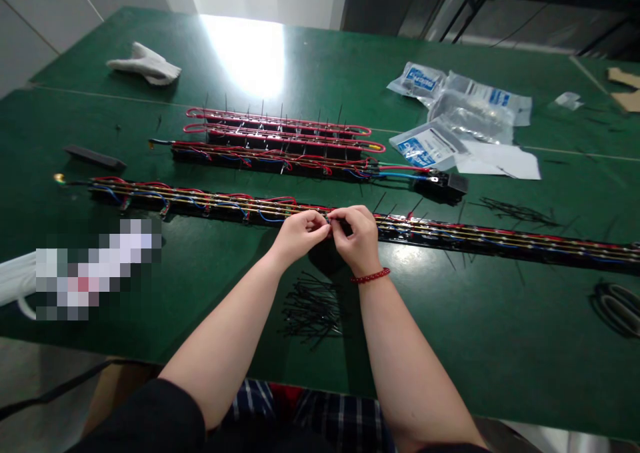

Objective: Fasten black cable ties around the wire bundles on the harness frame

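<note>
Together, the left hand [303,235] and right hand [357,238] pinch something unclear. A long black wired bar [440,234] runs nine-to-three o'clock.

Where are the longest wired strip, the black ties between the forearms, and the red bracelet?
Longest wired strip [425,230]: head view, wired top, right of centre.
Black ties [314,310]: head view, middle of the pile.
Red bracelet [371,278]: head view, middle of its beaded band.

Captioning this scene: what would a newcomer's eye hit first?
The left hand and right hand meet fingertip to fingertip over the long wired strip crossing the green table. Just beyond it lie shorter bars with red loops, and a white glare burns at the far edge. A heap of black ties sits between the forearms.
</note>
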